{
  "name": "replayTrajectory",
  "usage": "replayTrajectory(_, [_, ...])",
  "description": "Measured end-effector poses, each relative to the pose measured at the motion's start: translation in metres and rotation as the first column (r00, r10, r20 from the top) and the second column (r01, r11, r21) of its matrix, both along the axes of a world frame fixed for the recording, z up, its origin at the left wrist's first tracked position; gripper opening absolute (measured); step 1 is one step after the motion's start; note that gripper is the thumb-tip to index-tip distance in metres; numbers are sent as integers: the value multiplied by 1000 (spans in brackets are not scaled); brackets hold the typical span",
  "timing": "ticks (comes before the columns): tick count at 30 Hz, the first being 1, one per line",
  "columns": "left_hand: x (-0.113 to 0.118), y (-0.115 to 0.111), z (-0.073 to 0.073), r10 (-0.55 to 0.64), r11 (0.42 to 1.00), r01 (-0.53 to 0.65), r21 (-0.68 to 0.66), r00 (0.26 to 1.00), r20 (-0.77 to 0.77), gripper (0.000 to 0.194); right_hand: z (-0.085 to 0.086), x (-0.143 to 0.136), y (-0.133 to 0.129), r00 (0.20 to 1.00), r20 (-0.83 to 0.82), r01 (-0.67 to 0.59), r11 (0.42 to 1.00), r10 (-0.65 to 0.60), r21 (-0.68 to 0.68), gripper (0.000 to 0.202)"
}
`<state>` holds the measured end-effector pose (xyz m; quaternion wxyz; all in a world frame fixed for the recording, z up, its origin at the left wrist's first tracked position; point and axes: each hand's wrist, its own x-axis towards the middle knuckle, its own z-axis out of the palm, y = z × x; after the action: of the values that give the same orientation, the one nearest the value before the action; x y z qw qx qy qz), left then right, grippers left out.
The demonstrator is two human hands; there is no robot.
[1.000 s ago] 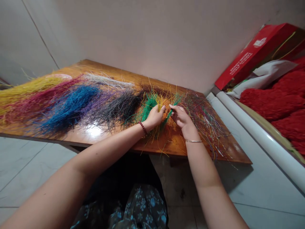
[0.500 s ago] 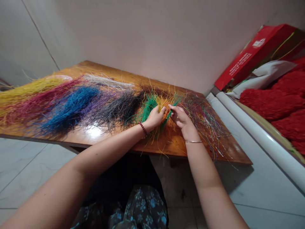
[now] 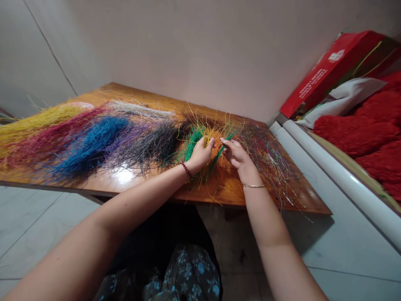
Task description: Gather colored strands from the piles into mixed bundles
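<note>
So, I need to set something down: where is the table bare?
The table is barest between the white strands and the wall; also its glossy front patch, between dark strands and left forearm. Crowded: around left hand and right hand, among green strands, yellow strands and orange strands.

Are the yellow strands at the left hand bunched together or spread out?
Both: the left hand pinches the yellow strands together, while their loose ends fan out above it in different directions.
</note>
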<state>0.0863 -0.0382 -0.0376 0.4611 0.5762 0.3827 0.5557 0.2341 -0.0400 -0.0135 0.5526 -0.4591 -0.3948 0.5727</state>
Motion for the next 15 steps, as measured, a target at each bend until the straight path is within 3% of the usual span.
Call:
replayTrajectory(3, [0, -3, 3, -34, 999, 35, -33, 999, 25, 22, -1, 0, 1, 1000, -16, 4, 1000, -4, -4, 29])
replayTrajectory(9, [-3, -7, 7, -210, 978, 209, 6, 977, 39, 27, -3, 0, 3, 998, -40, -49, 998, 50, 32, 30])
replayTrajectory(15, [-5, -4, 3, -155, 987, 157, 29, 985, -71, 33, -2, -1, 2, 999, -44, -26, 999, 27, 27, 28])
